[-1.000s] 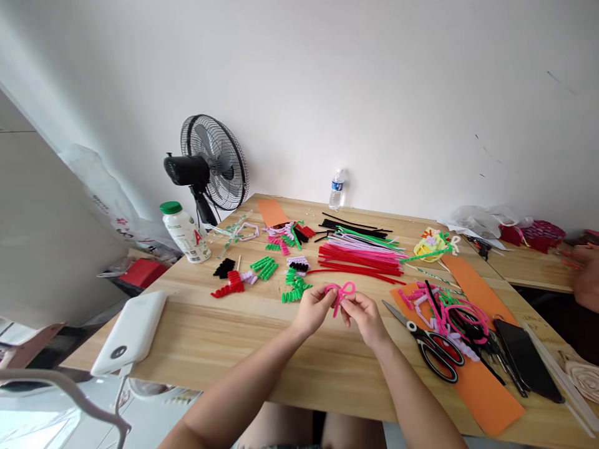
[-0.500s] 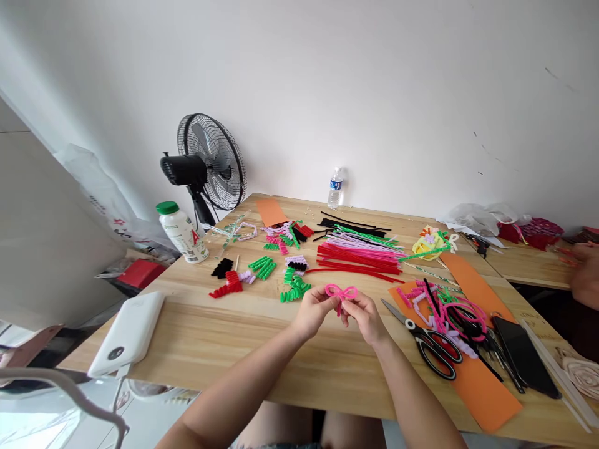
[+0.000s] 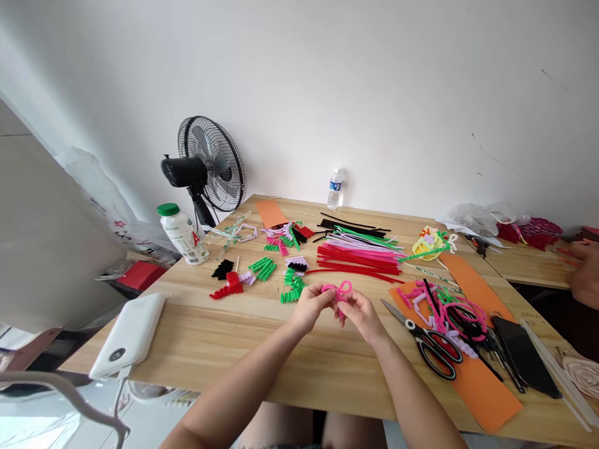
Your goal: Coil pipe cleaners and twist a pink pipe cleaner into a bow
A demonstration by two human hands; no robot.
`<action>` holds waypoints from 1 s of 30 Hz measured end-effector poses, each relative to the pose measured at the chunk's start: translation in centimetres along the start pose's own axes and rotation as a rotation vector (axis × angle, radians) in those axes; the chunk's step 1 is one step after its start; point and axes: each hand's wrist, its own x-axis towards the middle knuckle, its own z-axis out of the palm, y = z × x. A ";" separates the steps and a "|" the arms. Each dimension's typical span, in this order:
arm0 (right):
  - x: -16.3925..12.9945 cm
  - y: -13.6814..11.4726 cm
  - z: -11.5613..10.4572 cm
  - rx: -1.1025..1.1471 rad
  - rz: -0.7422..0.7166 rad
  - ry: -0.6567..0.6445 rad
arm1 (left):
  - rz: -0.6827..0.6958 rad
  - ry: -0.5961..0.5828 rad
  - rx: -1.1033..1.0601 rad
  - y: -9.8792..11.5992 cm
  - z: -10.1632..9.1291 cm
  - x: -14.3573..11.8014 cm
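Note:
A pink pipe cleaner (image 3: 345, 287) bent into loops like a bow is held between my two hands, above the near part of the table. My left hand (image 3: 314, 307) pinches it from the left, its fingertips over the left loop. On the other side my right hand (image 3: 361, 313) grips the lower part near the centre, with the right loop standing up above the fingers. Coiled green pipe cleaners (image 3: 292, 288) lie just beyond my left hand. Behind both hands is a pile of straight red pipe cleaners (image 3: 355, 257), with pink, lilac, green and black ones further back.
Scissors (image 3: 435, 346) and a phone (image 3: 526, 355) lie on the right by orange sheets (image 3: 486, 393). At left stand a white power bank (image 3: 128, 337), a green-capped bottle (image 3: 183, 236) and a fan (image 3: 213, 163). A water bottle (image 3: 334, 190) stands near the wall. Another person's hand (image 3: 584, 265) shows far right.
My left fingers have shifted over the left loop, partly covering it. The right loop now stands narrower and more upright. Both hands stay in about the same place.

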 end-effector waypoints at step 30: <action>0.7 0.3 -0.8 -0.063 0.256 0.132 | -0.107 0.201 0.057 0.2 -1.0 1.3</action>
